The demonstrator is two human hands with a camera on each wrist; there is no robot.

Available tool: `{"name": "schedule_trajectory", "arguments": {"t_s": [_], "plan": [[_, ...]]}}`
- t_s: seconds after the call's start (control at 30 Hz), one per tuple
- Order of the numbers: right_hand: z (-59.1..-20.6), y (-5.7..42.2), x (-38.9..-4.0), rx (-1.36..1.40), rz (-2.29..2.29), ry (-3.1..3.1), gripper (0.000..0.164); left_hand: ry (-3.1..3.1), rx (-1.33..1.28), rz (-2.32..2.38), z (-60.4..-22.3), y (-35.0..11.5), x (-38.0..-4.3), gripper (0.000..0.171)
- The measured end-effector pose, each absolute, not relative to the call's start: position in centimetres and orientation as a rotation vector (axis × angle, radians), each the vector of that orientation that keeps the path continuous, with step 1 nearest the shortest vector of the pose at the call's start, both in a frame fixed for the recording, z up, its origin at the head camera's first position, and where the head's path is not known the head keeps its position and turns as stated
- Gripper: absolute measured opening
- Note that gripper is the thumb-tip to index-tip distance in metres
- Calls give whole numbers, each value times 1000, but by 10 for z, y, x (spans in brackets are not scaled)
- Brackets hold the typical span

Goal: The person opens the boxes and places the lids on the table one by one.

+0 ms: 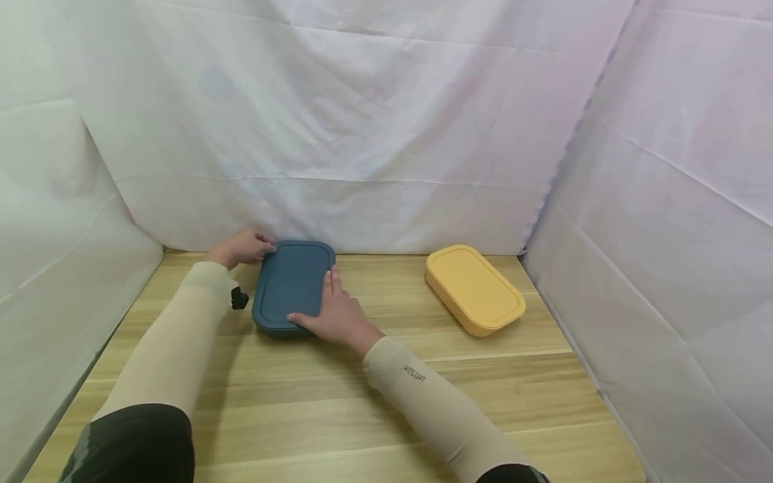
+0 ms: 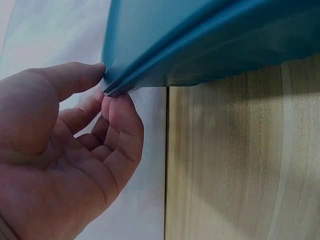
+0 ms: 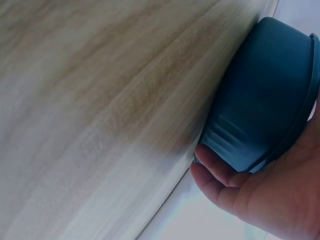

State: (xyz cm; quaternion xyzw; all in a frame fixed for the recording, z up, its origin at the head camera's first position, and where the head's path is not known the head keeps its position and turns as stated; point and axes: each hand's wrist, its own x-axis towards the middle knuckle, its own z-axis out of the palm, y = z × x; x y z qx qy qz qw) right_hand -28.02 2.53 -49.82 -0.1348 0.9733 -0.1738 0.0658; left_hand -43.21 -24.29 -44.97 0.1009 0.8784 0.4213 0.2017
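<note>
While the dark blue rectangular box (image 3: 255, 95), smooth and round-cornered, sits on the pale wood-grain bench (image 1: 290, 416) left of the middle, both hands are on it. Its flat, matching blue lid (image 1: 292, 285) lies on top, its far end close to the hanging white cloth (image 1: 362, 134) behind the bench.

The left hand (image 1: 244, 247) is at the lid's far-left corner. Its fingers (image 2: 125, 117) are curled beneath the rim and its thumb (image 2: 82, 75) meets the corner from the other side, pinching it with the tips.

The right hand (image 1: 338, 315) is spread over the near-right part of the box. Its thumb lies across the lid near the near edge, well apart from the fingers (image 3: 215, 165), which extend, only slightly bent, along the right side and touch it.

Beige sleeves (image 1: 187, 329) cover both forearms. Well to the right, apart from both hands, a yellow rectangular lidded box (image 1: 477, 285) rests at a slant on the bench.
</note>
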Motion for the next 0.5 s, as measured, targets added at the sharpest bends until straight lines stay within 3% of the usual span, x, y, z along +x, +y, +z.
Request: {"name": "schedule_trajectory", "arguments": {"t_s": [0.2,0.37,0.5], "plan": [[-501,24,-279,-405,-522,2932,128,2337,243,1244,-449,-248,-424,53],[-501,23,-280,-399,-519,2934,128,2316,182,1271,-447,-248,-418,32],[-499,24,-279,-394,-526,2930,128,2308,162,1292,-446,-249,-415,30]]}}
